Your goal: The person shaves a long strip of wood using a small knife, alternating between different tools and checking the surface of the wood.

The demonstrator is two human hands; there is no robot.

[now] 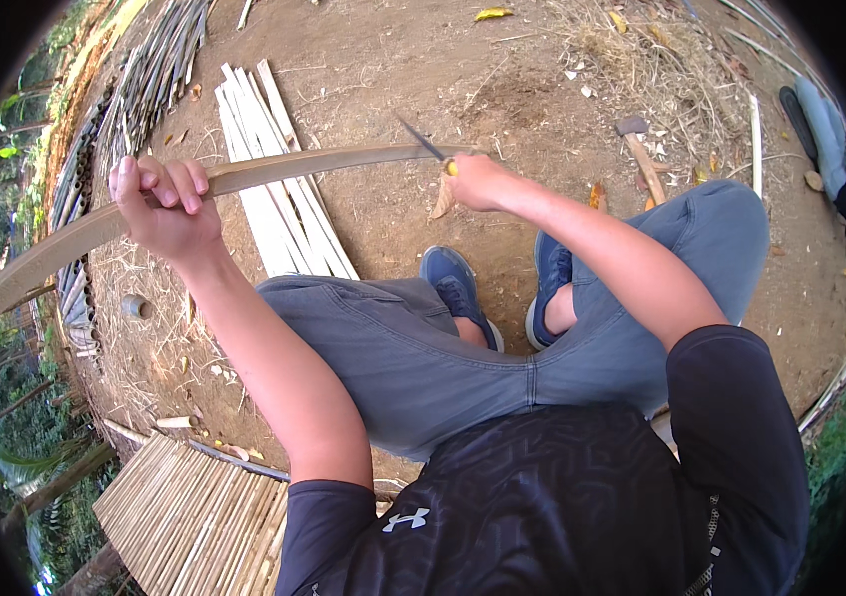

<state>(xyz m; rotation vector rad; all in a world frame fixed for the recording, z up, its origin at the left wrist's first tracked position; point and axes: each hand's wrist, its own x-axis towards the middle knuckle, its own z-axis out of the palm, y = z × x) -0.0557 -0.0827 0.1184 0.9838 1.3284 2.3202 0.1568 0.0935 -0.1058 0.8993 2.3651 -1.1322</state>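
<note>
A long, flat bamboo strip (274,171) runs across in front of me, from the far left edge to my right hand; it looks curved in this view. My left hand (173,204) is closed round the strip at the left, its fingers bent over it. My right hand (480,182) grips a knife (421,137) with a dark, narrow blade and a bit of yellow at the handle. That blade points away and to the left, close to the strip's right end. The exact contact between blade and strip is hard to see.
Pale split slats (279,214) lie on the dirt beyond my left knee. A wooden-handled hammer-like tool (641,159) rests beyond my right knee. Dark poles (150,79) are piled at the far left. A bamboo slat platform (195,512) stands near left; a blue-and-black item (825,129) lies far right.
</note>
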